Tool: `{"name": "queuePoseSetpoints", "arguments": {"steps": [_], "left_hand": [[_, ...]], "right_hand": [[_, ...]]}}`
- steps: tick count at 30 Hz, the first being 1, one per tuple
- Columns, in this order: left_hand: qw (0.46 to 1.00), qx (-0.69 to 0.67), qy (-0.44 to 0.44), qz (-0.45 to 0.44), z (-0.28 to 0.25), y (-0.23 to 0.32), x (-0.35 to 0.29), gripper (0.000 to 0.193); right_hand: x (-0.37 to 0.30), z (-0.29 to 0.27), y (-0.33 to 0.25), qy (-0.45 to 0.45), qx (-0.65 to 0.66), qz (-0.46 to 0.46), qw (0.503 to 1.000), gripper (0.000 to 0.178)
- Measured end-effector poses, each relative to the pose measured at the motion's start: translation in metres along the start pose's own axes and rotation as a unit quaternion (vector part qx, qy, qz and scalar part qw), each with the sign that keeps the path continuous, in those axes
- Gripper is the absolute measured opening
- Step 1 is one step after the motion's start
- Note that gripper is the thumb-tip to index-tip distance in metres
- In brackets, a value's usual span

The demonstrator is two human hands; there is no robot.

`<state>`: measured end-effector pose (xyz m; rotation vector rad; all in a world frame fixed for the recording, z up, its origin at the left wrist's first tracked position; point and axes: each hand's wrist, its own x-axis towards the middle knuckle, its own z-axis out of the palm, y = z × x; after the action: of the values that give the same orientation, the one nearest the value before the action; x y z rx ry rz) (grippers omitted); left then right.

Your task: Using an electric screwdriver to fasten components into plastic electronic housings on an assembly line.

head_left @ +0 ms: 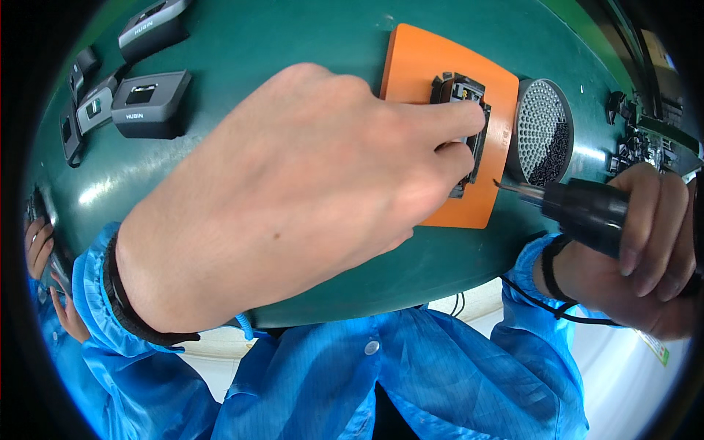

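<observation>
My left hand (315, 169) reaches across the middle of the bench, fingers curled and resting on a black plastic assembly (475, 158) with small metal parts inside. The hand hides much of it. Beneath that assembly lies an orange fixture block (433, 55). In my right hand (653, 242) is a black electric screwdriver (587, 213), gripped around its body. Its bit points left, close to the fixture's right edge and apart from the assembly. Whether a screw sits on the tip is too small to tell.
Beside the fixture stands a round grey dish (543, 125) with a dimpled bottom and many small black screws. Several grey-black housings (150, 106) lie at the far left. Black parts (623, 110) crowd the right rim. At the left edge, another person's hand (38, 246) shows.
</observation>
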<state>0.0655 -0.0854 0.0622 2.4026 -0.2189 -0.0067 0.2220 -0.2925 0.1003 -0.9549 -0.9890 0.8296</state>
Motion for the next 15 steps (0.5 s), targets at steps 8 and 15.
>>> {"name": "queuePoseSetpoints", "arguments": {"steps": [8, 15], "left_hand": [[0.996, 0.086, -0.026, -0.001, 0.002, -0.001, -0.005, 0.057], [0.982, 0.185, -0.029, 0.036, 0.008, -0.004, -0.01, 0.056]], "right_hand": [[0.007, 0.013, 0.02, -0.031, -0.017, -0.019, 0.999, 0.025], [0.011, 0.016, 0.026, -0.037, -0.018, -0.028, 0.999, 0.021]]}}
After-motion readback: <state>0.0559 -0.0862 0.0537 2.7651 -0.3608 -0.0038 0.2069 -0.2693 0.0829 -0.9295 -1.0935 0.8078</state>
